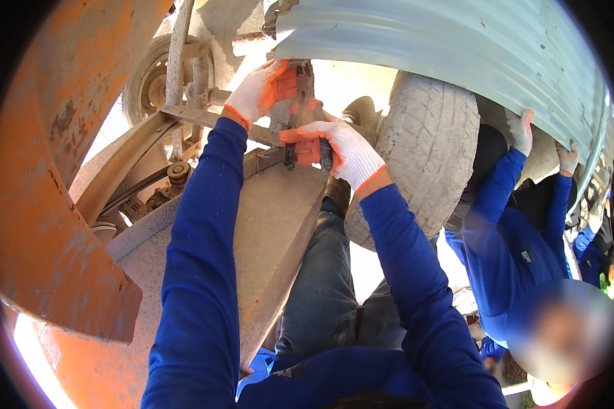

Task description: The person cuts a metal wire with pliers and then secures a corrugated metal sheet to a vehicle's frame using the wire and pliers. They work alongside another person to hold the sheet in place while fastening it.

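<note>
While the gloved left hand [269, 90] closes on a dusty metal bar [308, 83], the right hand [338, 146] grips a dark piece [326, 157] (exact type unclear) near a treaded tire [430, 140].

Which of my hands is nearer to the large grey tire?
Right. Your right hand is just left of the tire; your left hand is farther left and higher up.

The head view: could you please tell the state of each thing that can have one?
Left hand: gloved, fingers curled at a dusty metal bar, grip unclear
Right hand: gloved, closed on a dark part
Metal sheet: ridged, held at its edge by a co-worker's hands
Large tyre: upright, dusty
Orange panel: scraped, paint worn
Pulley: dusty; turning or not, unclear
</note>
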### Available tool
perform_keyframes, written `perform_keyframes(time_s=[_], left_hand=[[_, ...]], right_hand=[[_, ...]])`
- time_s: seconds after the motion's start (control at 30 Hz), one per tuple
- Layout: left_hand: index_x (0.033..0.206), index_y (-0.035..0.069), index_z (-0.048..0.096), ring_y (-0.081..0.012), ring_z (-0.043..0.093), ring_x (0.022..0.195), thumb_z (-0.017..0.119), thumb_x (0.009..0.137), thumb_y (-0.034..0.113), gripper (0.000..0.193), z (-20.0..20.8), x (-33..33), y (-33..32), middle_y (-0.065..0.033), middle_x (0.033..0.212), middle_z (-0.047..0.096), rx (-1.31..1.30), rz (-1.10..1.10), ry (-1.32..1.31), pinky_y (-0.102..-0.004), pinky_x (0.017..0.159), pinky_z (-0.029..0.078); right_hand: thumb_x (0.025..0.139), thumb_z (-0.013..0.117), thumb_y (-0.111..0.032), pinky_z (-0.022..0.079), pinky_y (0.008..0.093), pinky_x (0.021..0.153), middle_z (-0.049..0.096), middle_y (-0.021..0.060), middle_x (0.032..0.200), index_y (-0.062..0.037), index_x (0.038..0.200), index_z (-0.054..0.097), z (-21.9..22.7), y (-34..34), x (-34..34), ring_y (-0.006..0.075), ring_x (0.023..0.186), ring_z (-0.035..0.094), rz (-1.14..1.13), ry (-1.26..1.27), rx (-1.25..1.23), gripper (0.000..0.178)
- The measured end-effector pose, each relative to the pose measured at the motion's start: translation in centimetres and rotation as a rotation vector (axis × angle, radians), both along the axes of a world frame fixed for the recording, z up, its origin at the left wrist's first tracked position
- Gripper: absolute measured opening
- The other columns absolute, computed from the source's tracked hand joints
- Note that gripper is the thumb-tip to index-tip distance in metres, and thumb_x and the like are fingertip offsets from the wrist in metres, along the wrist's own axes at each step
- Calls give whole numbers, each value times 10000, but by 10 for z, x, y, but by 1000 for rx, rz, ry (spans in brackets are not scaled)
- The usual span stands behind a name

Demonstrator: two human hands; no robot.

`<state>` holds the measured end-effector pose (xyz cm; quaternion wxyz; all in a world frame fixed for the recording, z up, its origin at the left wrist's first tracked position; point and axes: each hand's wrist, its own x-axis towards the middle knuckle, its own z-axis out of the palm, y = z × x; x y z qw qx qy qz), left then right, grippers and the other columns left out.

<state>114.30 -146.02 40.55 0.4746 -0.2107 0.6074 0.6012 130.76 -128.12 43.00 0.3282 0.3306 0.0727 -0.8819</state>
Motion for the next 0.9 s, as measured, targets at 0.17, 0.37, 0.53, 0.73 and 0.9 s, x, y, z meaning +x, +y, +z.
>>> perform_keyframes(time_s=[0.17, 0.37, 0.53, 0.73, 0.9], left_hand=[[1422, 60, 588, -255, 725, 1045, 563, 1124, 466, 504, 1, 1, 1, -114, 1270, 724, 154, -84, 3, -409, 865, 575], [1460, 93, 551, -239, 716, 1139, 523, 1133, 501, 524, -3, 6, -3, -111, 1338, 708, 209, -135, -139, -414, 923, 591], [1381, 65, 626, -185, 721, 996, 612, 1097, 503, 522, 18, 0, 21, -74, 1216, 739, -220, -233, 6, -370, 889, 590], [1269, 58, 710, -120, 692, 882, 694, 1068, 434, 427, 12, 7, 19, -34, 1041, 749, -182, -121, 175, -285, 666, 492], [1293, 48, 690, -117, 681, 847, 674, 1083, 423, 430, 14, 14, 11, -80, 1096, 787, -121, -143, 93, -271, 662, 460]], right_hand=[[1016, 656, -96, 648, 493, 888, 723, 304, 1292, 80, 1293, 636, 10, -4, -6, 376, 1165, 744, -8, -78, 20, 329], [986, 684, -113, 639, 425, 825, 768, 211, 1205, -27, 1563, 414, 8, -6, -10, 242, 1016, 752, 86, -15, 248, 642], [983, 697, -131, 637, 458, 815, 776, 195, 1199, -16, 1488, 499, 4, -6, -15, 274, 1050, 747, 53, -69, 103, 555], [1011, 690, -158, 643, 489, 802, 772, 212, 1205, 41, 1392, 552, -13, -24, -7, 312, 1089, 736, -152, -2, -170, 452], [1000, 697, -184, 620, 428, 768, 787, 161, 1135, -36, 1403, 579, 18, -19, -11, 239, 977, 723, -2, -64, 179, 445]])
